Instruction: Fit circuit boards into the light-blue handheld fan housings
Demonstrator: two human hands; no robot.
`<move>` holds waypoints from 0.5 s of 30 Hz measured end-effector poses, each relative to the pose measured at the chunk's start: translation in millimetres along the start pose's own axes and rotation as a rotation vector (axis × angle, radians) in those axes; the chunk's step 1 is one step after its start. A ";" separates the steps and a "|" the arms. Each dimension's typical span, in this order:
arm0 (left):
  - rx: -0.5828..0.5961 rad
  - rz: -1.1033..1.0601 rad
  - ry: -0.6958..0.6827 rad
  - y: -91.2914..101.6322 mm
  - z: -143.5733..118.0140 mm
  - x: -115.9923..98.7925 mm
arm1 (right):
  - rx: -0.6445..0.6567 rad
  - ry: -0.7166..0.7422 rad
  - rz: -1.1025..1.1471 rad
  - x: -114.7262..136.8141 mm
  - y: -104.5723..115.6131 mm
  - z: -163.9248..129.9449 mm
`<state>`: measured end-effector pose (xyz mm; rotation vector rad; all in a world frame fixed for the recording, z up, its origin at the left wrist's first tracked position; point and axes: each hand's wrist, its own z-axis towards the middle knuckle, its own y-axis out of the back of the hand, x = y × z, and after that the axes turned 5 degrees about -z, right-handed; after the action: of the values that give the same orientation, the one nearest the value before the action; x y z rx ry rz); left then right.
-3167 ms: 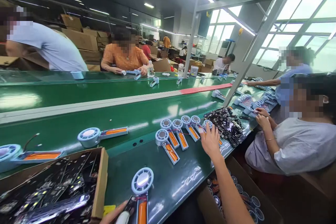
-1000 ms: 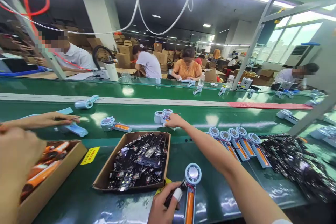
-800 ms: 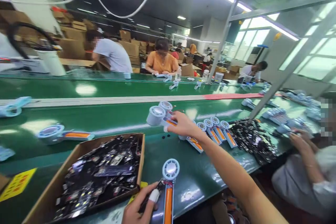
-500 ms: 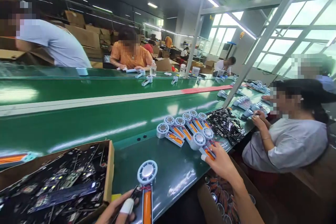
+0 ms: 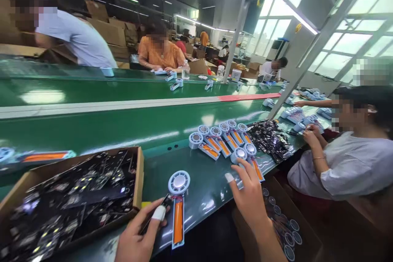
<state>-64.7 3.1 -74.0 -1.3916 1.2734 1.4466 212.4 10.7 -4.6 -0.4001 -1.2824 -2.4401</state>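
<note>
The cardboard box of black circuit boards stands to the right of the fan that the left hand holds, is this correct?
Not quite. In the head view the cardboard box stands to the left of the fan held by the left hand; the rest is correct.

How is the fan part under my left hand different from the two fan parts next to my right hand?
The single fan part lies alone near the table edge, handle pointing toward the wearer; the left hand touches its side. The pair of fan parts lies side by side, angled, at the fingertips of the right hand, close to a row of more. All share a round pale-blue head and an open handle showing orange inside.
</note>
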 end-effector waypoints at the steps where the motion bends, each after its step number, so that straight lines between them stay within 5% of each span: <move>1: -0.016 -0.023 -0.017 -2.4 -1.7 -3.4 | 0.048 0.038 0.128 14.9 -5.1 -3.7; 5: -0.016 -0.044 -0.032 -6.5 -9.2 -14.6 | 0.396 0.091 0.570 59.9 -24.1 -14.7; 10: -0.013 0.121 -0.107 -6.3 -30.0 -17.5 | 0.716 -0.163 0.757 72.8 -40.2 -22.2; 15: 0.113 0.240 -0.300 -12.9 -49.3 -20.8 | 0.796 -0.407 1.082 68.5 -58.4 -25.7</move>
<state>-37.5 -39.2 -51.4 -0.9301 1.3343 1.6445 123.5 8.0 -33.7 -1.0259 -1.4899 -0.9015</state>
